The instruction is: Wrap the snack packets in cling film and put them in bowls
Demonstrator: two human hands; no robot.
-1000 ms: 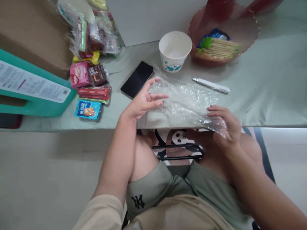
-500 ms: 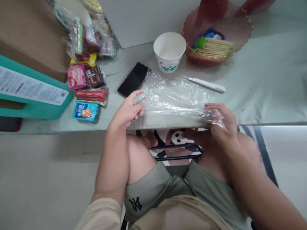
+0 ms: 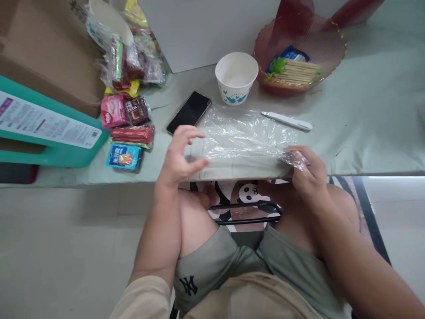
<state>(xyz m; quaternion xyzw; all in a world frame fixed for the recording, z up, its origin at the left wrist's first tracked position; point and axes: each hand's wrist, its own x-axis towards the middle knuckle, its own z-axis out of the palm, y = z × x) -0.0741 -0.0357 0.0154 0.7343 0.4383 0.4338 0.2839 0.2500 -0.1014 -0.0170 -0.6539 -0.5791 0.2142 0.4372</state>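
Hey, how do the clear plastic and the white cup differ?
The clear plastic is see-through, while the white cup is opaque with a teal print. The clear plastic lies spread and wrinkled; the white cup stands upright. The right hand grips one end of the clear plastic, whereas the white cup is untouched. Both rest on the cloth.

Two hands [image 3: 175, 157] [image 3: 312, 172], one clear plastic sheet [image 3: 244, 139], one black phone [image 3: 190, 111] and one white tool [image 3: 287, 120] are showing. Two paper cups [image 3: 236, 82] [image 3: 111, 26], one reddish bowl [image 3: 328, 55] and one pink packet [image 3: 113, 111] are also showing.
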